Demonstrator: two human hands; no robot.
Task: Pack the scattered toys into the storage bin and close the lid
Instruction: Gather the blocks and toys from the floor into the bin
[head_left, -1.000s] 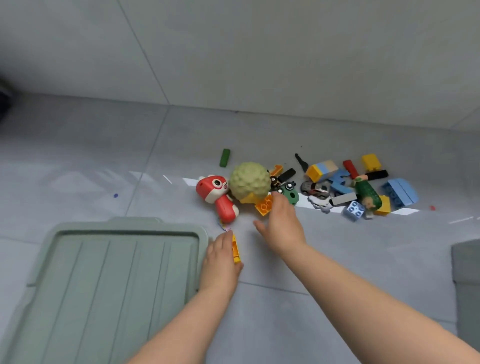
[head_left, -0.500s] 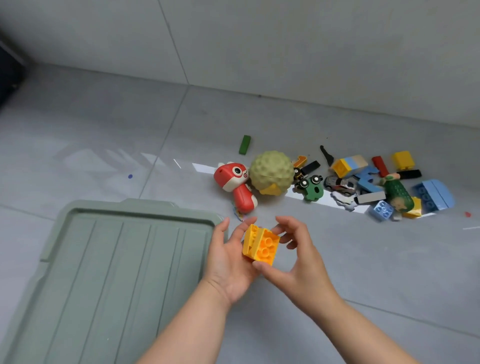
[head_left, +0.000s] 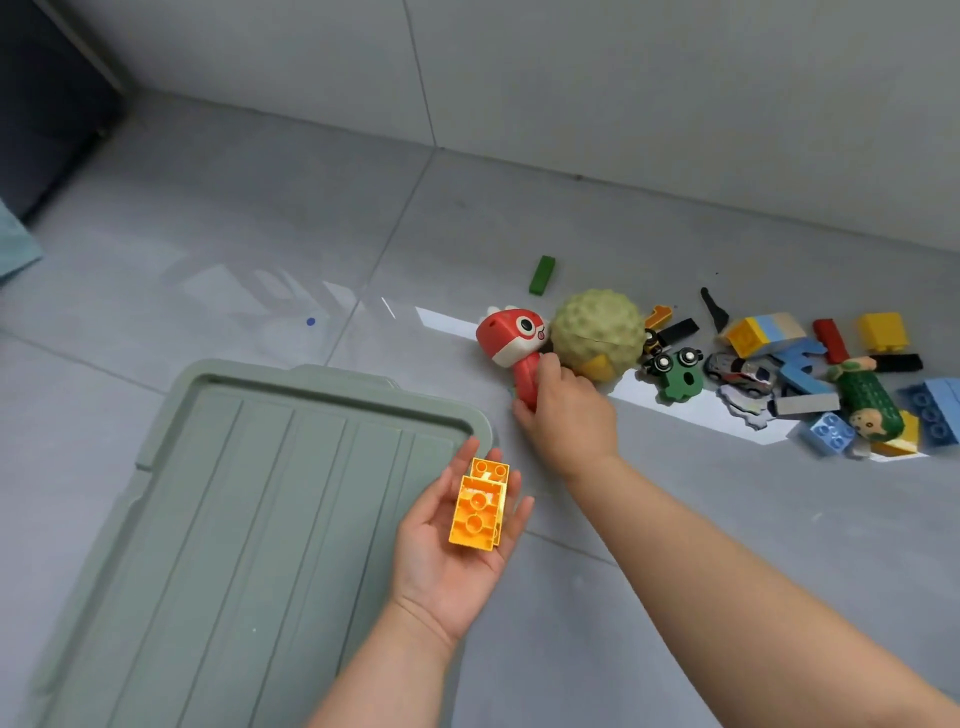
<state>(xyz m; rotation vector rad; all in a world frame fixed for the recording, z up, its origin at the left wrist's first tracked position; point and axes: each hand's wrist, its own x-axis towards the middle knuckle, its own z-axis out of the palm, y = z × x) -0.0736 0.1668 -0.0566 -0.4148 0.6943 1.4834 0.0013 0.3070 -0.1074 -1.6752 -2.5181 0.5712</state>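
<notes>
My left hand (head_left: 457, 540) lies palm up beside the bin's right edge, carrying orange building bricks (head_left: 478, 512) on its straight fingers. My right hand (head_left: 569, 410) reaches forward and grips the lower body of a red dinosaur toy (head_left: 511, 340) on the floor. A bumpy green ball (head_left: 597, 332) sits just right of that toy. The sage-green storage bin (head_left: 249, 519) fills the lower left, with its ribbed lid on top. More toys lie scattered to the right: a green car (head_left: 678, 376), a green cucumber figure (head_left: 870, 402), blue bricks (head_left: 930, 410) and a yellow brick (head_left: 883, 332).
A small green block (head_left: 542, 274) lies alone behind the red toy. The grey wall (head_left: 623, 78) runs along the back of the tiled floor. A dark piece of furniture (head_left: 47, 104) stands at the far left.
Earlier both hands held the orange bricks together. Now the left hand carries them alone and has drawn back, while the right hand has reached out and taken hold of the red dinosaur toy.
</notes>
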